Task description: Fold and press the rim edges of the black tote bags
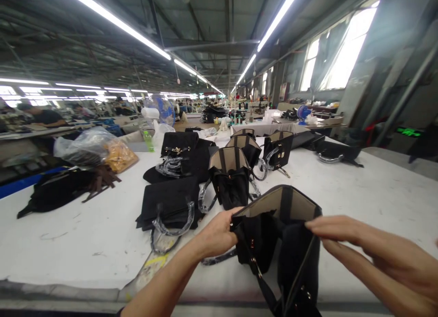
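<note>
Two hands met at a black fabric handbag with tan lining (287, 216), standing open at the near edge of the white table (85, 237). The left hand (217, 237) pinched its left rim. The right hand (372, 253) laid straight fingers on the right rim, grip unclear. More black handbags (230, 182) stood behind.

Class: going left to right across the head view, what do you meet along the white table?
Dark cloth bundle → clear plastic bag → orange packet → flat black bag → left hand → open black bag → right hand.
</note>
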{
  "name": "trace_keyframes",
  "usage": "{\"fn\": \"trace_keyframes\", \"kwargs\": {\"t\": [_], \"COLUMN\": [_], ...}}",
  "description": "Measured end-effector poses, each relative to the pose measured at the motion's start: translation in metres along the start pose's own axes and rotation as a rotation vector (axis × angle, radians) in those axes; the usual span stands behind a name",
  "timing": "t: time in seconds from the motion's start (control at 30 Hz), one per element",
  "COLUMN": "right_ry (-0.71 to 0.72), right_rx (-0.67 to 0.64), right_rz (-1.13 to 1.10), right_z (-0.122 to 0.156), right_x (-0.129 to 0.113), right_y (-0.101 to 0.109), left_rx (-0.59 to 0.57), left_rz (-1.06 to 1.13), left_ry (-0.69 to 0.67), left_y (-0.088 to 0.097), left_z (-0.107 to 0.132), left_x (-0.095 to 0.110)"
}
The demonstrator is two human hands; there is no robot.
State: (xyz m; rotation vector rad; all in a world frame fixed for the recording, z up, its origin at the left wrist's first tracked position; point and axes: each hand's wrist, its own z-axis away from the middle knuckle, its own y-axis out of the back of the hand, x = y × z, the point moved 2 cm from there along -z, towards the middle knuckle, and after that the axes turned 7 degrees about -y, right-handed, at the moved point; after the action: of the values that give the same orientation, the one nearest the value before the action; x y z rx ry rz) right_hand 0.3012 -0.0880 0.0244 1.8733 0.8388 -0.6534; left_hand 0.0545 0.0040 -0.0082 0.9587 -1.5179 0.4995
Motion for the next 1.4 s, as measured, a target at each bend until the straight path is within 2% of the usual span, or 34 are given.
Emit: {"fn": "trace_keyframes", "kwargs": {"t": [0.03, 0.1, 0.2, 0.27, 0.43, 0.5, 0.67, 0.77, 0.87, 1.0, 1.13, 1.4], "right_ry": [0.061, 0.212, 0.299, 0.31, 0.314, 0.253, 0.137, 0.053, 0.03, 0.14, 0.168, 0.235], "right_rx": [-0.078, -0.18, -0.204, -0.206, -0.3, -0.326, -0.44, -0.489, -0.453, -0.3, -0.236, -0.148], "right_rz": [0.034, 0.275, 0.59, 0.69, 0.639, 0.605, 0.504, 0.424, 0.44, 0.68, 0.836, 0.885], "right_z": [-0.016, -0.039, -0.056, -0.061, -0.069, -0.073, -0.082, -0.089, -0.096, -0.098, -0.094, -0.092], "right_x": [-0.011, -0.027, -0.029, -0.025, -0.019, -0.018, -0.013, -0.01, -0.009, -0.012, -0.017, -0.019], "right_y": [-0.006, -0.023, -0.049, -0.06, -0.064, -0.062, -0.057, -0.051, -0.049, -0.056, -0.063, -0.067], "left_rx": [0.006, 0.031, 0.026, -0.01, 0.005, 0.027, 0.163, 0.183, 0.18, 0.167, 0.194, 0.233], "left_rz": [-0.003, -0.03, -0.077, -0.107, -0.232, -0.227, -0.22, -0.2, -0.177, -0.172, -0.193, -0.201], "left_ry": [0.004, 0.01, 0.004, -0.029, -0.124, -0.104, -0.058, -0.065, -0.068, -0.078, -0.072, -0.065], "left_y": [-0.001, -0.001, -0.001, -0.001, 0.004, 0.004, -0.001, -0.002, 0.0, 0.001, 0.003, 0.004], "left_z": [0.0, 0.001, 0.0, 0.001, 0.007, 0.008, -0.003, -0.009, -0.011, -0.013, -0.015, -0.017], "left_x": [0.0, 0.001, 0.004, 0.007, 0.009, 0.006, -0.001, -0.004, -0.005, -0.005, -0.007, -0.014]}}
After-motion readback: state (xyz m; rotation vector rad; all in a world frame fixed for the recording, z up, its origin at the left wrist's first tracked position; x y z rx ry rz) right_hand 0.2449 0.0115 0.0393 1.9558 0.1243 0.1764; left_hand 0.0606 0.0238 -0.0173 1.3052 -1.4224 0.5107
